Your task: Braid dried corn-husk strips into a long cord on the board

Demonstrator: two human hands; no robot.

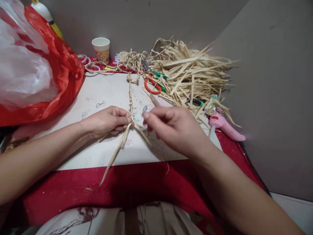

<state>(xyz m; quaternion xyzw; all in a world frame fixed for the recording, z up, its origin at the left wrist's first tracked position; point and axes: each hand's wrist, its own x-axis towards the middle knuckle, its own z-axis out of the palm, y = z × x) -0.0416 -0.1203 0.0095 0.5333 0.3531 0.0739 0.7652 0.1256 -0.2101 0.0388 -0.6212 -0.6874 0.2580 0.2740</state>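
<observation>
My left hand [111, 122] is closed in a pinch at the lower end of a thin braided straw cord [130, 98]. Loose pale straw strips [117, 150] fan out below its fingertips, one long one pointing down to the left. To the right of the braid my right hand [171, 127] hovers with thumb and fingers curled together, apart from the cord. A brownish strip [155, 100] shows just behind its knuckles; whether the fingers grip it is hidden. Further up, the cord runs into a tangled coil of braid [133, 60].
A heap of dry straw strips [195, 68] lies at the back right, with orange-handled scissors [153, 85] against it. A pink glue gun [226, 127] is at the right edge. A paper cup [101, 49], white rings [93, 70] and a red plastic bag [70, 71] stand left.
</observation>
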